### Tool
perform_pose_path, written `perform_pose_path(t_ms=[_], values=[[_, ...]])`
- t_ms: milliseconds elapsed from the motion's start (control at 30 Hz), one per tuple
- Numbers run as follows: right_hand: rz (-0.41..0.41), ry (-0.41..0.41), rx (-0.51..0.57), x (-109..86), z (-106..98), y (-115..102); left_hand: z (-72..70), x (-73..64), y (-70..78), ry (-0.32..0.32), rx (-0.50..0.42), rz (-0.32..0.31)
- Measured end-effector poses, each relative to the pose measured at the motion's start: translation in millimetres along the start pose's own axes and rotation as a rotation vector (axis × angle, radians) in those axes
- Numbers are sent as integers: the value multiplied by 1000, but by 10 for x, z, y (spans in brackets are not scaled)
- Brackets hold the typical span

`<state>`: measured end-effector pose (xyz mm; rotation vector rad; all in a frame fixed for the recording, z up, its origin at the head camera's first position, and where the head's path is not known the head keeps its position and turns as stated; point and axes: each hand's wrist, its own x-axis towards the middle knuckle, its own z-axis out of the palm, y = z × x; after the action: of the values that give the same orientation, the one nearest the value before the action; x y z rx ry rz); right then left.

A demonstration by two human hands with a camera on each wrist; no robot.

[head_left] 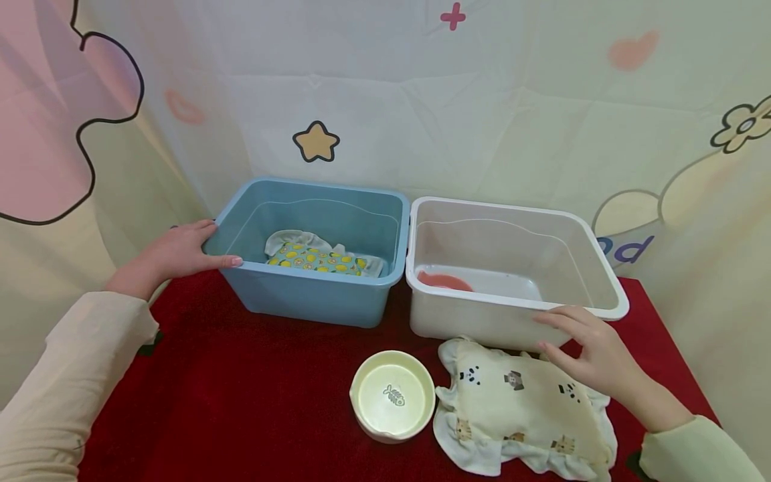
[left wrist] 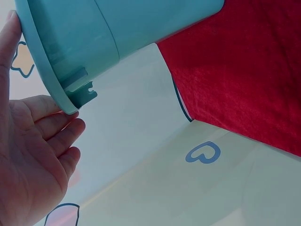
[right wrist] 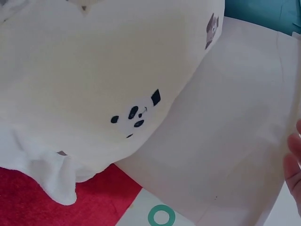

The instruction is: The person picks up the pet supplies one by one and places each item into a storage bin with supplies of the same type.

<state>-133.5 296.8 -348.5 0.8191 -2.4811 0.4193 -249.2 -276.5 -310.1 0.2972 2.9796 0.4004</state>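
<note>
My left hand (head_left: 181,251) touches the front left corner of a blue plastic bin (head_left: 319,298), thumb along the front rim and fingers at the left side. In the left wrist view its fingers rest against the bin's rim (left wrist: 44,70). A small lemon-print cushion (head_left: 316,261) with white ruffles lies inside this bin. My right hand (head_left: 593,348) is at the front rim of a white bin (head_left: 470,314), fingers loosely bent; whether they touch it I cannot tell. Inside is a coral-red item (head_left: 446,281), partly hidden. A cream ruffled cushion (head_left: 518,402) with animal faces lies below the right hand.
A pale yellow bowl (head_left: 393,395) with a fishbone print stands left of the cream cushion. The two bins stand side by side at the back of the red cloth (head_left: 241,388). A printed curtain (head_left: 385,100) hangs behind them.
</note>
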Motion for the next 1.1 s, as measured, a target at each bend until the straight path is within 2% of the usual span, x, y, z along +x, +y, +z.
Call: perform_pose_path(t_ms=[367,533,833,1100], values=[[79,-126,19,-76,105,19,-2,-13,-1,12,7,12],[88,-182,20,-117,154,49,-1,-14,4,6,-3,4],[125,-259,87,-174,210,64,-4,-8,5,5,0,5],[162,-319,101,-206,250,97,-4,-10,-1,8,4,8]])
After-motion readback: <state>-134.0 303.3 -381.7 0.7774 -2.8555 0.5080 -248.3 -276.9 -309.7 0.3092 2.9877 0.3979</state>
